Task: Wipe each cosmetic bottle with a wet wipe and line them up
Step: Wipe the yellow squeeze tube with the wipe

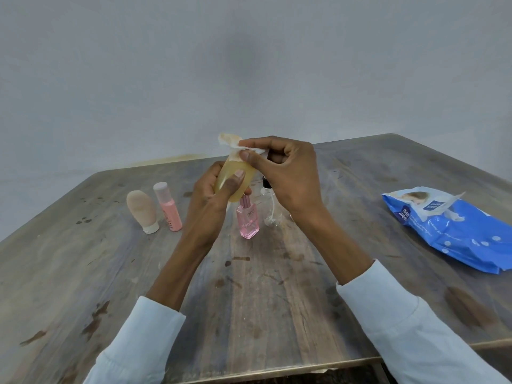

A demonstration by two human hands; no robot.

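Yellow bottle point(234, 180) gripped by left hand point(213, 189), wet wipe point(235, 142) pinched above table point(83, 273)

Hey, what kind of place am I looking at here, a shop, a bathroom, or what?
Probably a plain room at home or a simple workspace, not a shop or bathroom: a worn, stained wooden table pushed against a bare grey wall, with only a few cosmetic bottles and a blue wipes pack on it.

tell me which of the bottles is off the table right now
The yellow bottle: the left hand grips it in the air while the right hand rubs a wipe on its top. The other bottles stand on the table.
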